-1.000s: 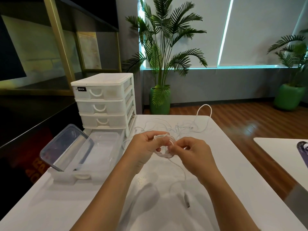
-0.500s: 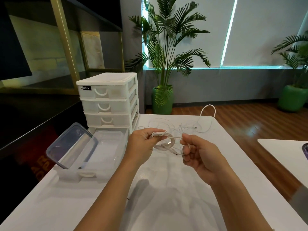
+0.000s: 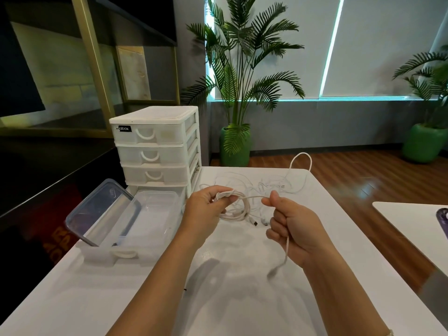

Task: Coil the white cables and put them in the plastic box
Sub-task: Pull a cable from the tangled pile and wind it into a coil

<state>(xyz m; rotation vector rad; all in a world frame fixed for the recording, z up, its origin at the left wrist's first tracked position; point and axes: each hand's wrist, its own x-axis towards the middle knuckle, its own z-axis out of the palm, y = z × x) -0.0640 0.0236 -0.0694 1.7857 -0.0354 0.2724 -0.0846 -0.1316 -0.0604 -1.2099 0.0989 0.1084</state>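
Note:
My left hand [image 3: 206, 209] pinches a coiled white cable [image 3: 236, 212] at the top of its loops, above the middle of the white table [image 3: 121, 294]. From the coil a loose strand runs right into my right hand [image 3: 293, 229], which grips it in a fist; the tail end hangs below that hand with its plug blurred. Several more white cables [image 3: 274, 185] lie tangled at the table's far side. The clear plastic box [image 3: 155, 214] sits open to the left of my left hand, and its lid [image 3: 104, 212] leans on its left edge.
A white drawer unit [image 3: 155, 146] stands behind the box; its bottom drawer is pulled out and holds the box. A second white table [image 3: 412, 224] is at the right. Potted plants stand on the wooden floor beyond.
My right hand has pulled away to the right and down, drawing the loose strand taut from the coil. The left hand keeps hold of the coil.

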